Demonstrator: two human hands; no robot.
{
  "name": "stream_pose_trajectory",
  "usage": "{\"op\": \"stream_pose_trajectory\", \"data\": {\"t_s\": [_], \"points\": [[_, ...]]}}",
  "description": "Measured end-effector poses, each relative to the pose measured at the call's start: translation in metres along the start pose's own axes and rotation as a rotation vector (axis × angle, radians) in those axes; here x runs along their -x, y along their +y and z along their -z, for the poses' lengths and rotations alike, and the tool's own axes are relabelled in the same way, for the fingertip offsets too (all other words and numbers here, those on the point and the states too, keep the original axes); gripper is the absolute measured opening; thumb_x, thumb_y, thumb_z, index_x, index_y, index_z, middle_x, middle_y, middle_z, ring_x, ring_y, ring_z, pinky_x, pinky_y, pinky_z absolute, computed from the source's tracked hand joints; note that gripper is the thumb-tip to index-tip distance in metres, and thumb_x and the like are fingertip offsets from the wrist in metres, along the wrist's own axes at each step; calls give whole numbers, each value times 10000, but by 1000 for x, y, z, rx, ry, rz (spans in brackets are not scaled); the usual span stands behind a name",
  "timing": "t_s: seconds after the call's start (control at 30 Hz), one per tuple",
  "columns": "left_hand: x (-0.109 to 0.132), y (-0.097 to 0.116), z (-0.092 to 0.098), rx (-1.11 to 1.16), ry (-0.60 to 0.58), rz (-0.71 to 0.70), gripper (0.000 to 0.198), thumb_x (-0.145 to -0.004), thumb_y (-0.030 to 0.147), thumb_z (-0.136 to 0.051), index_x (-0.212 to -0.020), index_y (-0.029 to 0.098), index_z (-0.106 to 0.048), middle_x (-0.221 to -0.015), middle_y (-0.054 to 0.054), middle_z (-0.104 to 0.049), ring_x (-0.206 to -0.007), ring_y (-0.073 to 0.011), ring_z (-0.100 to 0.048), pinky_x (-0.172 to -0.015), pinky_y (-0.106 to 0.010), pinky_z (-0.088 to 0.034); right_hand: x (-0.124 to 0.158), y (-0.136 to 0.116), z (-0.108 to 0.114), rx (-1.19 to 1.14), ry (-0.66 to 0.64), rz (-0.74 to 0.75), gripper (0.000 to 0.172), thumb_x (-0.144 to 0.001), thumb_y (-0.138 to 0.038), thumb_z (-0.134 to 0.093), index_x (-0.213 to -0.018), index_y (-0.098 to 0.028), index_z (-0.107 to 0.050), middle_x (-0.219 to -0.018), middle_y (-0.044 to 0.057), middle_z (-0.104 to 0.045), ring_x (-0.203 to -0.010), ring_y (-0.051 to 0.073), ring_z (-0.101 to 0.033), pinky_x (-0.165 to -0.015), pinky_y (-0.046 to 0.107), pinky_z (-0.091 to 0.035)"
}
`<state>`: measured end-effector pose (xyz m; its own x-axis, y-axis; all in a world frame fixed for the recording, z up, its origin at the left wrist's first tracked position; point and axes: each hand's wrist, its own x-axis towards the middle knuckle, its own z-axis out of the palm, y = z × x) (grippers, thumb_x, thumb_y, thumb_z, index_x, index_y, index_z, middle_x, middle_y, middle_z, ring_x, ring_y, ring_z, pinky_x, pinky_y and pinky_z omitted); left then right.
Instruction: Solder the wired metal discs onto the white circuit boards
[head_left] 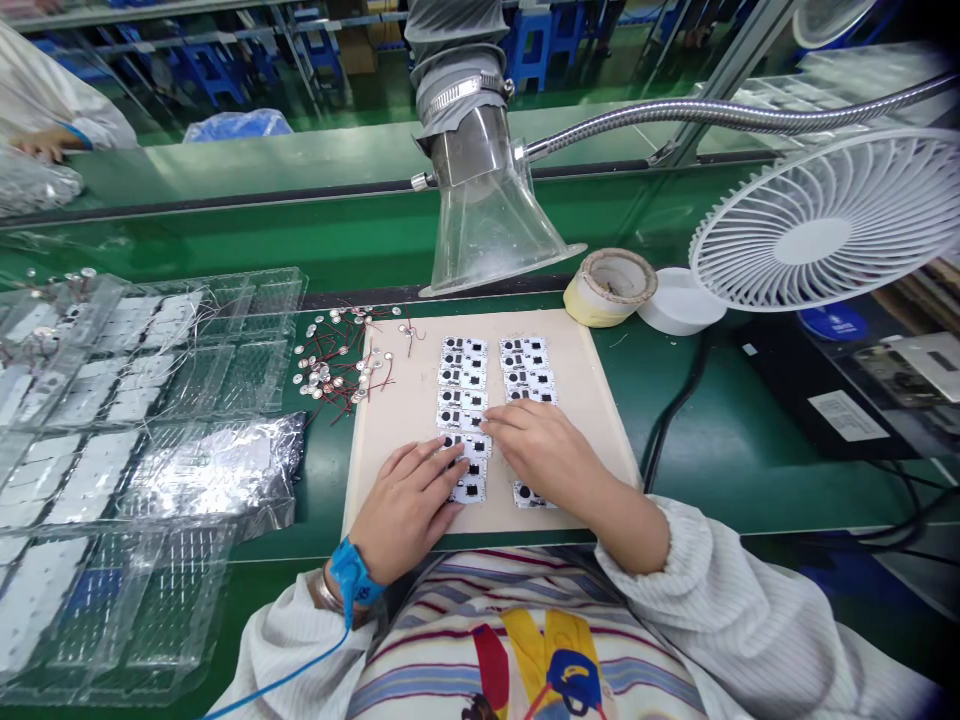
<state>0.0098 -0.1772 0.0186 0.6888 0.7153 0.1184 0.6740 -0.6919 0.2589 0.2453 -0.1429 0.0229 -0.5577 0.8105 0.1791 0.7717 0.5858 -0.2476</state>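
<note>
Two columns of small white circuit boards [463, 375] lie on a beige work mat [592, 400] in front of me. My left hand [409, 505] rests flat on the lower boards of the left column, fingers stretched out; a blue wrist strap [351, 578] circles its wrist. My right hand [544, 450] lies palm down over the lower boards of the right column, fingers extended toward the left column. Neither hand grips anything visibly. A pile of small round discs with red wires [337, 365] sits at the mat's upper left corner.
Clear plastic trays [135, 400] and a foil bag [217, 470] fill the left. A clear fume hood [487, 220] hangs behind the mat, beside a tape roll [611, 285], a white lid [679, 300] and a white fan [832, 225]. Another person's hand [45, 145] shows far left.
</note>
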Motion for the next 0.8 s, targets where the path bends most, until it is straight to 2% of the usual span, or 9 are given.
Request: {"op": "stream_pose_trajectory", "data": {"t_s": [0.17,0.3,0.47,0.67,0.8], "points": [[6,-1,0,3,78,-10,378,-906,270,-565,-1275,187,-571,-1392,-82,-552,-1273,-269,-480,-1033,-476,-444,-1,-7,3,-13,35,17,209,-904,-138,-568,-1082,-185,-667,-1117,48,-676,-1020,216,-574,-885,367,-438],[12,-1,-2,34,152,-37,269,-894,238,-593,-1154,197,-645,-1226,-49,-664,-1126,-252,-551,-934,-438,-511,-2,-14,4,-41,5,20,160,-908,-246,-604,-1033,-183,-682,-981,56,-678,-948,212,-573,-818,357,-433],[16,0,-5,82,169,-67,280,-890,193,-590,-1164,196,-647,-1210,-47,-672,-1114,-239,-551,-940,-417,-526,-2,-18,1,-25,-23,18,129,-898,-203,-611,-999,-188,-690,-982,49,-677,-920,205,-570,-769,340,-419],[17,-1,-6,94,172,-55,265,-889,200,-589,-1144,199,-661,-1211,-80,-654,-1134,-248,-539,-951,-426,-531,7,-27,4,-79,60,75,108,-908,-211,-591,-950,-177,-685,-934,50,-671,-878,200,-561,-769,340,-432],[14,3,-6,74,178,-30,245,-898,186,-562,-1115,202,-673,-1180,-85,-661,-1088,-231,-562,-930,-407,-544,27,-25,13,-199,150,37,146,-937,-217,-538,-968,-185,-677,-927,51,-671,-858,183,-561,-775,331,-449]]}}
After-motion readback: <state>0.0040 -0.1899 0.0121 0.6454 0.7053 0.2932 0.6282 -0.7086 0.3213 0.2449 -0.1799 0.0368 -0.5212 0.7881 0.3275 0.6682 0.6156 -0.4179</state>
